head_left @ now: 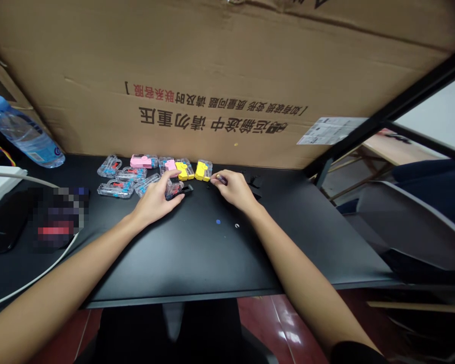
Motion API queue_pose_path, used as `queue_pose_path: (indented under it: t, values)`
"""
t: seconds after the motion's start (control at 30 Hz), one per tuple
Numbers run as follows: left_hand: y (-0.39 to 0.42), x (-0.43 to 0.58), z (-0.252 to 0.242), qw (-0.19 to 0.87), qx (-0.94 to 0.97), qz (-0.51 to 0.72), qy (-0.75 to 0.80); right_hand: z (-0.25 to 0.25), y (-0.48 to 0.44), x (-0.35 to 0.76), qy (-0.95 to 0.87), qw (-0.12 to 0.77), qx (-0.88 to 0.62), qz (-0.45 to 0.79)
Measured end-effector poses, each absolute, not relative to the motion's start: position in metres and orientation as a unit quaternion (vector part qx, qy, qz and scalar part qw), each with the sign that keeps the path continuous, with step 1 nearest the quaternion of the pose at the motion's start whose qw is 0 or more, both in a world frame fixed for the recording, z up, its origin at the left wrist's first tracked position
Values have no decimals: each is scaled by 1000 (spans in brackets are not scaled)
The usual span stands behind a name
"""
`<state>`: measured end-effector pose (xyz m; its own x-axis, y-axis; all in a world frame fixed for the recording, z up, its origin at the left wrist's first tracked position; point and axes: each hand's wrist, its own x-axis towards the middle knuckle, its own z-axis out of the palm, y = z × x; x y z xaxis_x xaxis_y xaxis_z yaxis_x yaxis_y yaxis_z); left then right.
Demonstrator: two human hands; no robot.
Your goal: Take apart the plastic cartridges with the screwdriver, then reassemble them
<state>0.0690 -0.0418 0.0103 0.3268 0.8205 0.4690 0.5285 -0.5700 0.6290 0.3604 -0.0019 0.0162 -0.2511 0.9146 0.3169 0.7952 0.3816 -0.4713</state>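
My left hand (154, 201) rests on the black table with thumb and index finger curved around a clear plastic case (173, 189). A flat black piece (186, 190) juts from the right side of that case. To the right, my right hand (235, 189) is closed in a pinch on a small dark rod-like thing (222, 179), mostly hidden by the fingers. Just beyond it lies a yellow and clear case (203, 171), with another yellow case (184, 170) beside it. Pink and clear cases (144, 161) and several clear ones with red and blue parts (116, 188) lie left of these.
A large cardboard box (220, 60) walls off the back. Small black parts (255, 183) lie past my right wrist. A blue disc (218, 221) and a pale ring (237, 226) lie nearer. At left are a water bottle (26, 134), a white cable (70, 242) and a power strip (2, 184).
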Motion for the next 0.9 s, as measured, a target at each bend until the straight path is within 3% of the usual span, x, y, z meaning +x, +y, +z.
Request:
queue_pose_path:
  t: [0.3, 0.9]
  values:
    - [-41, 70, 9, 196, 794, 400, 413, 19, -4, 354, -802, 175, -568, 63]
    - [-47, 72, 12, 233, 808, 379, 386, 30, -26, 348, -831, 138, -538, 37]
